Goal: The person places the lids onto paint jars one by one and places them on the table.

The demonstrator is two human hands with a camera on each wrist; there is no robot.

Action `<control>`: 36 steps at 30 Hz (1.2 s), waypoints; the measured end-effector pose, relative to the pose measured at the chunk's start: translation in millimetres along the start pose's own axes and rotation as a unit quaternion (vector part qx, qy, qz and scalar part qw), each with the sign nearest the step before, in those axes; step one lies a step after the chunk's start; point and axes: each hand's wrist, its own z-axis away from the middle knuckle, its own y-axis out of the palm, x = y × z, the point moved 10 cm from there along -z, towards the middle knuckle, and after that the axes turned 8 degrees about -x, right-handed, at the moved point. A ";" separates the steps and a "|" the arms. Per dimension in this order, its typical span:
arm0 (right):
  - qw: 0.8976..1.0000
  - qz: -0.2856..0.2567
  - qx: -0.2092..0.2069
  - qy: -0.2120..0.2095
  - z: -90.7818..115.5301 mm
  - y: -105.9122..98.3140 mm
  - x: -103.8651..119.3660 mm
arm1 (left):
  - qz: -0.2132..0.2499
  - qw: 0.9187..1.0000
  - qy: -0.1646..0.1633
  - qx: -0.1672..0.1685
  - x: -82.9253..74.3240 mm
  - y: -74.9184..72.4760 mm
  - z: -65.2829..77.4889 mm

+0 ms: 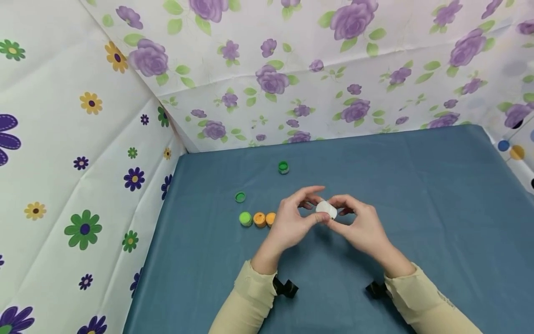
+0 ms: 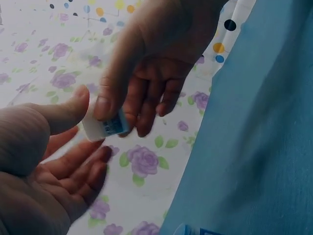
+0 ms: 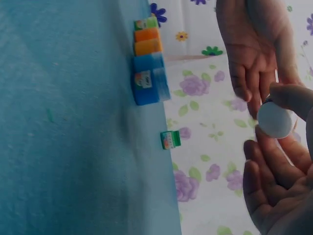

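Observation:
Both hands meet over the table around a small white-capped paint jar [image 1: 327, 209]. My left hand [image 1: 292, 220] pinches it from the left, thumb in front and fingertips behind. From the other side, my right hand [image 1: 363, 225] grips it between thumb and fingers. A label with blue on the jar's side [image 2: 113, 126] shows in the left wrist view, partly covered by the right thumb. The right wrist view shows its round white end [image 3: 275, 120].
Left of the hands stand a lime jar [image 1: 245, 219] and two orange ones [image 1: 260, 220]. Blue jars [image 3: 144, 88] continue that row, hidden by my left hand in the head view. Behind are a green jar [image 1: 283, 167] and a loose green lid [image 1: 239, 197]. Flowered sheets [image 1: 271, 81] hang behind.

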 end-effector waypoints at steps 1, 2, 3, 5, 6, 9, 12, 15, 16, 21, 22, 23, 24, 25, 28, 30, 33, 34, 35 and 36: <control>1.000 0.005 0.010 -0.001 0.5 3.4 -0.3 | -0.002 1.000 -0.007 0.001 1.2 -1.2 0.0; 1.000 0.010 0.020 -0.001 1.2 6.7 -1.1 | -0.002 1.000 -0.014 0.000 2.2 -2.9 0.2; 1.000 0.013 0.029 0.001 1.9 10.0 -1.9 | -0.002 1.000 -0.020 -0.003 3.2 -5.5 0.3; 0.999 0.013 0.045 0.011 3.4 16.1 -4.6 | -0.005 0.999 -0.031 -0.016 5.9 -12.5 0.3; 0.998 0.009 0.052 0.018 4.0 18.9 -6.6 | -0.006 0.999 -0.035 -0.024 6.9 -16.8 0.0; 0.996 -0.004 0.072 0.047 6.5 29.9 -13.7 | -0.010 0.998 -0.048 -0.048 11.5 -32.9 1.4; 0.992 -0.007 0.101 0.079 9.6 42.2 -24.2 | -0.020 0.996 -0.057 -0.061 16.1 -47.6 3.2; 0.985 0.006 0.136 0.102 13.5 53.7 -34.2 | -0.031 0.995 -0.064 -0.066 21.3 -60.0 5.8; 0.984 0.010 0.146 0.105 14.7 56.9 -36.5 | -0.034 0.995 -0.065 -0.068 23.5 -64.0 6.8; 0.982 0.029 0.165 0.090 14.8 65.6 -39.9 | -0.044 0.992 -0.081 -0.086 34.1 -82.9 12.1; 0.982 0.035 0.165 0.085 14.5 66.2 -39.8 | -0.044 0.991 -0.084 -0.090 35.7 -86.0 13.3; 0.982 0.040 0.165 0.083 14.2 66.6 -39.8 | -0.044 0.991 -0.087 -0.094 37.1 -88.7 14.5; 0.982 0.046 0.165 0.081 14.0 66.8 -39.9 | -0.044 0.990 -0.089 -0.097 38.5 -91.0 15.6; 0.982 0.052 0.166 0.080 14.1 67.1 -40.1 | -0.044 0.990 -0.091 -0.100 39.5 -93.1 16.7; 0.980 0.069 0.171 0.080 14.8 68.3 -41.3 | -0.042 0.989 -0.095 -0.109 42.5 -98.5 20.2; 0.979 0.076 0.171 0.080 15.4 69.3 -41.7 | -0.042 0.988 -0.096 -0.115 44.0 -102.2 22.8; 0.979 0.083 0.167 0.078 16.7 71.1 -41.7 | -0.042 0.987 -0.094 -0.120 45.8 -107.4 27.3; 0.980 0.085 0.165 0.077 16.0 71.5 -41.5 | -0.042 0.987 -0.095 -0.122 47.2 -109.3 27.9; 0.980 0.086 0.163 0.075 15.4 71.9 -41.1 | -0.043 0.987 -0.095 -0.123 48.6 -111.3 28.5; 0.980 0.087 0.163 0.071 14.8 72.7 -40.5 | -0.044 0.987 -0.096 -0.124 49.9 -113.6 29.2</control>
